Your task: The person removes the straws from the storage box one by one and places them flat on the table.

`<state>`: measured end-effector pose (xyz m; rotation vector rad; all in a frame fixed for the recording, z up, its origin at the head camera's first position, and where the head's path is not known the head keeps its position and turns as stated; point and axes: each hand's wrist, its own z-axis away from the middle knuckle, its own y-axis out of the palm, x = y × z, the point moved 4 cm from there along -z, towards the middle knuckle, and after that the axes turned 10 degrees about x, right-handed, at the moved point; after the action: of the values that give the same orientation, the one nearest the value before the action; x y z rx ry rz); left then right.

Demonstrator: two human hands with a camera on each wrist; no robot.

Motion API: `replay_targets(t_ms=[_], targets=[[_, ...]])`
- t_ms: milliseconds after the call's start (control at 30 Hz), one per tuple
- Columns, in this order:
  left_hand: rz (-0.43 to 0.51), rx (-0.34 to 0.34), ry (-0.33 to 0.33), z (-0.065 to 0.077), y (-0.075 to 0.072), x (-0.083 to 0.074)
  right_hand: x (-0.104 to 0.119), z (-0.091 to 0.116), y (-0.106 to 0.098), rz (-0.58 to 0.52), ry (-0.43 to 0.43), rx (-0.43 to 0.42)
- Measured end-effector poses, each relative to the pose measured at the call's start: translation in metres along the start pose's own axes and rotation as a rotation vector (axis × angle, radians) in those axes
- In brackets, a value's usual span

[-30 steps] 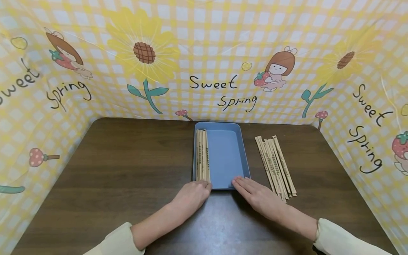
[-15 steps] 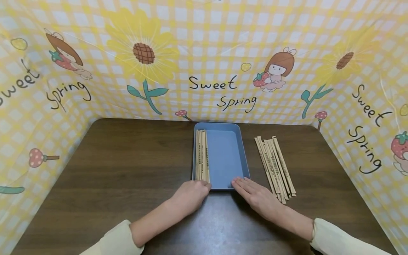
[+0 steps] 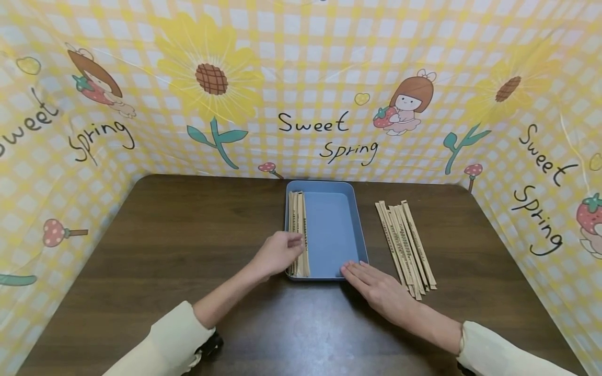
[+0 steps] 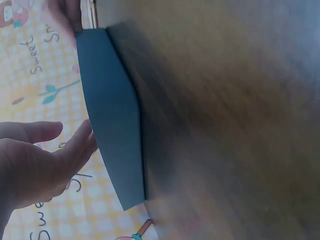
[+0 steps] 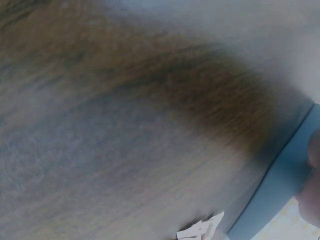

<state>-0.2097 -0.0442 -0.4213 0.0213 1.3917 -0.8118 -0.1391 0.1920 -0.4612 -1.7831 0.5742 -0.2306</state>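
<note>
In the head view, a blue rectangular tray (image 3: 331, 224) stands on the table, with a bundle of slim paper-wrapped sticks (image 3: 297, 214) lying lengthwise along its left wall. My left hand (image 3: 277, 253) is over the lower half of that bundle. Its thumb and fingers are apart beside the tray wall (image 4: 110, 110) in the left wrist view, holding nothing that shows. With fairly straight fingers, my right hand (image 3: 378, 287) rests on the tray's near right corner; the thumb side is partly hidden. The right wrist view catches only a bit of this hand (image 5: 311, 200) against the tray.
To the right of the tray lies a second loose group of paper-wrapped sticks (image 3: 406, 245), slightly fanned, close to my right hand. The dark wooden table (image 3: 197, 224) is enclosed by a yellow checked cloth (image 3: 310, 68) at the back and both sides.
My left hand has left the tray's near left corner and moved forward over the sticks inside, uncovering their near ends. The right hand and the tray have stayed in place.
</note>
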Motion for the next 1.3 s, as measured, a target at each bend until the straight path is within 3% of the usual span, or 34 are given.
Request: replay_targets(t_ms=[200,600,1000,1300], targets=[[0.071,-0.022,-0.059,-0.008,-0.004,0.004,0.0,0.0,0.0,-0.001,-0.006,-0.013],[-0.007,-0.031,-0.068,-0.02,0.001,0.004,-0.001,-0.001,0.0,-0.001,-0.007,-0.03],[-0.131,-0.039,-0.021,-0.038,0.006,0.002,0.0,-0.001,-0.001,-0.017,-0.005,-0.03],[-0.146,-0.078,0.021,-0.053,0.005,0.0,-0.001,-0.002,-0.001,-0.025,-0.005,-0.035]])
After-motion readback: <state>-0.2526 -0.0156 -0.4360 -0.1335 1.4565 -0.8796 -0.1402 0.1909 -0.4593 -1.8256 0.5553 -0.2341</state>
